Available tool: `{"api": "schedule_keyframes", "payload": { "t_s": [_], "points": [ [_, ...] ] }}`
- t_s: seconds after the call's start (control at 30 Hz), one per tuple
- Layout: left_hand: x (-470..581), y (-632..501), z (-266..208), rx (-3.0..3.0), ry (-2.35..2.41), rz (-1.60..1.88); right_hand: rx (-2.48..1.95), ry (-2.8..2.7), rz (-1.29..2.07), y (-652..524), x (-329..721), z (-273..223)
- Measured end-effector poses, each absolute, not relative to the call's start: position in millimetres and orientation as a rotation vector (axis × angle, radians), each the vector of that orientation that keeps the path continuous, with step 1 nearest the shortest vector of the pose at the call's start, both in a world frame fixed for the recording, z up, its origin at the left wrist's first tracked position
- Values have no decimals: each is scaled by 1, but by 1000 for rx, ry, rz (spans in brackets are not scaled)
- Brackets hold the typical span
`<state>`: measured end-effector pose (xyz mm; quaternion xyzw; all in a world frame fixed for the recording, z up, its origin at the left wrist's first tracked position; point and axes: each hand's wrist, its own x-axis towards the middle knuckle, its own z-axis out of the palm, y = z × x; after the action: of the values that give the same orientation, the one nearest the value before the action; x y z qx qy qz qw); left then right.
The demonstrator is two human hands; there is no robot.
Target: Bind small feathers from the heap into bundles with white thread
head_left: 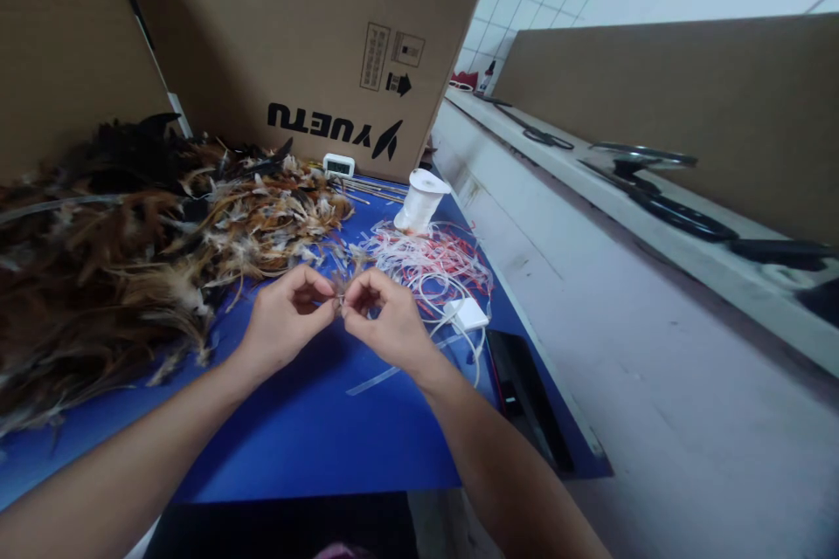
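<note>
My left hand [288, 314] and my right hand [384, 314] meet above the blue table, each with thumb and forefinger pinched together. Between the fingertips is a small brownish feather [340, 281], its wispy end pointing away from me. The pinched end is mostly hidden, so I cannot tell whether a thread is there too. A big heap of brown, black and cream feathers [163, 236] spreads to the left of my left hand. Just beyond my right hand lies a tangle of white and red plastic strips [439, 266].
A white spool [420, 201] stands behind the strips, near thin sticks [373, 187] and a small digital clock [339, 165]. A white charger [466, 314] with its cable and a black phone [528, 397] lie right. Cardboard [315, 35] walls the back. A ledge [544, 157] holds scissors [547, 138].
</note>
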<state>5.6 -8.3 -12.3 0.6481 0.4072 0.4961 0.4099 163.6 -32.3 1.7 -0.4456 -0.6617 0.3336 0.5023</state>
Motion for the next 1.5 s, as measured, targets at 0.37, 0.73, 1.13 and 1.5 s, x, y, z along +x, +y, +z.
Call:
{"api": "schedule_keyframes", "payload": {
  "t_s": [0.37,0.73,1.13,1.5],
  "points": [
    [8,-9,-18,1625,1031,1331,-1147,-1297,1098,-28,159,-1],
    [7,-10,-15,1617,1015,1364,-1159,-1191,1255,-29,160,4],
    [9,-11,-12,1572,1013,1357,-1158,-1170,1280,-30,160,8],
    [8,-7,-21,1589,1001,1353,-1157,-1274,1169,-25,158,-5]
  ]
}}
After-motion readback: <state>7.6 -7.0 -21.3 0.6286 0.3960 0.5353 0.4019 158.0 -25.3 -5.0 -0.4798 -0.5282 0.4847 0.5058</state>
